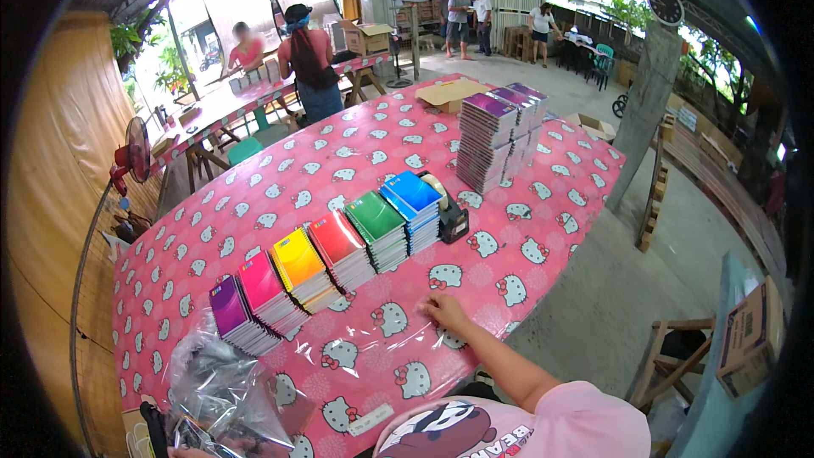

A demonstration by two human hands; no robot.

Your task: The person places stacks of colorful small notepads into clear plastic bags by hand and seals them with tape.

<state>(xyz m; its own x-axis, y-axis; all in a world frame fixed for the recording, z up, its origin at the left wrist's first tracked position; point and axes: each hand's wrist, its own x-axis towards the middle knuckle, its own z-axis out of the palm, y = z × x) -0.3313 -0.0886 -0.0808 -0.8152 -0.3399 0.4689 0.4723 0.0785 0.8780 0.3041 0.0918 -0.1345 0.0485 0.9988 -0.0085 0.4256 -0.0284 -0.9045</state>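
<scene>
My right hand [444, 311] is over the near part of the table, fingers bent in a pinch on what looks like thin clear plastic [373, 319], whose shiny streaks spread leftward. Only a sliver of my left hand [192, 452] shows at the lower edge, beside a heap of clear plastic bags [208, 373]; its fingers are hidden. Beyond my hands runs a slanting row of spiral notebook stacks: purple [229, 305], pink [263, 280], yellow [297, 256], red [336, 236], green [374, 215] and blue [411, 192]. A black tape dispenser [454, 220] stands against the blue stack.
Taller stacks of purple-covered notebooks [492, 148] stand at the table's far right, near a flat piece of cardboard [449, 94]. A fan [131, 153] is at the left. Right of the pink-covered table [543, 195] are a post [649, 102] and a cardboard box [750, 335]. Several people are farther back.
</scene>
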